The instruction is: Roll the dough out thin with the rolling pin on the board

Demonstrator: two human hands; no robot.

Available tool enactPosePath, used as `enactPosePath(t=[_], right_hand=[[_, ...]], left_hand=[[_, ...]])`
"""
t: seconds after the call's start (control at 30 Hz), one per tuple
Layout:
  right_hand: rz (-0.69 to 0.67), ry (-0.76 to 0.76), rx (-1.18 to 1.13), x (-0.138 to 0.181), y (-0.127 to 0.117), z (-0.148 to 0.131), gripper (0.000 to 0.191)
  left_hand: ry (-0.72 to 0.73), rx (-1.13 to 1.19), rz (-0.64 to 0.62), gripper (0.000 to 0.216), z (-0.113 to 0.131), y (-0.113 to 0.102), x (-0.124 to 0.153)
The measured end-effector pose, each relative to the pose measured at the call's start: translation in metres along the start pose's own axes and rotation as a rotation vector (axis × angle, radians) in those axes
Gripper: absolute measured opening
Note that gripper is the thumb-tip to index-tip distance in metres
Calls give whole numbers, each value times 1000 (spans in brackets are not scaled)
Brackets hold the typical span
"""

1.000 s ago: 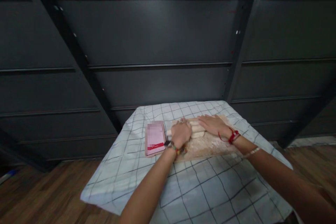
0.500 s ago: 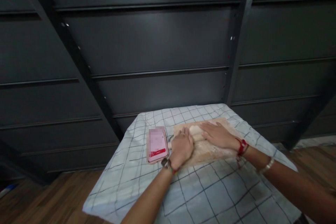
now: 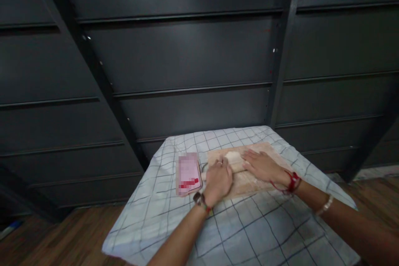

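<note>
A wooden rolling pin (image 3: 239, 167) lies across a piece of pale flattened dough (image 3: 233, 157) on a floury wooden board (image 3: 246, 187). My left hand (image 3: 219, 176) presses on the pin's left part, fingers curved over it; the pin's left handle (image 3: 204, 176) sticks out beside it. My right hand (image 3: 263, 167) rests flat over the pin's right part, fingers stretched out. That hand hides the pin's right end and some of the dough.
A phone (image 3: 188, 173) with a pink, partly blurred screen lies just left of the board. A white checked cloth (image 3: 162, 216) covers the small table. Behind it stands a dark panelled wall (image 3: 193, 54); wooden floor (image 3: 81, 228) shows on both sides.
Both hands have come slightly back toward me on the rolling pin, and a little more dough shows beyond it. The view has tilted up slightly.
</note>
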State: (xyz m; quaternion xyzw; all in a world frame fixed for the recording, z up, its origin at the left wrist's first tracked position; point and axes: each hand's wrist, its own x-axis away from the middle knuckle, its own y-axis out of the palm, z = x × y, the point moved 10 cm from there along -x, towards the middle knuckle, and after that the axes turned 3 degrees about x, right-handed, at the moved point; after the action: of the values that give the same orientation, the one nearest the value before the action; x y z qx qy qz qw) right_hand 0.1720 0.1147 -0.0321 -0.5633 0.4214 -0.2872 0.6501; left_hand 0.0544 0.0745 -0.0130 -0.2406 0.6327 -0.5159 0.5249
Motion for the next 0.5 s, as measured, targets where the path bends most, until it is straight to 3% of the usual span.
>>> enactPosePath(t=[0.13,0.27,0.4,0.5], right_hand=[[134,-41,98,48,2,-15,41],[134,-67,111,45,-17,-17,28],[268,-104,97,26,-65,-8,29],[209,-117,-16,1,-72,5,32]], left_hand=[[-10,-38,50,43,12,3,25],[10,-30,16,44,16,-4,29],[-23,-61,29,46,3,-37,-1],[-113,-49,8,48,-17,-45,-40]])
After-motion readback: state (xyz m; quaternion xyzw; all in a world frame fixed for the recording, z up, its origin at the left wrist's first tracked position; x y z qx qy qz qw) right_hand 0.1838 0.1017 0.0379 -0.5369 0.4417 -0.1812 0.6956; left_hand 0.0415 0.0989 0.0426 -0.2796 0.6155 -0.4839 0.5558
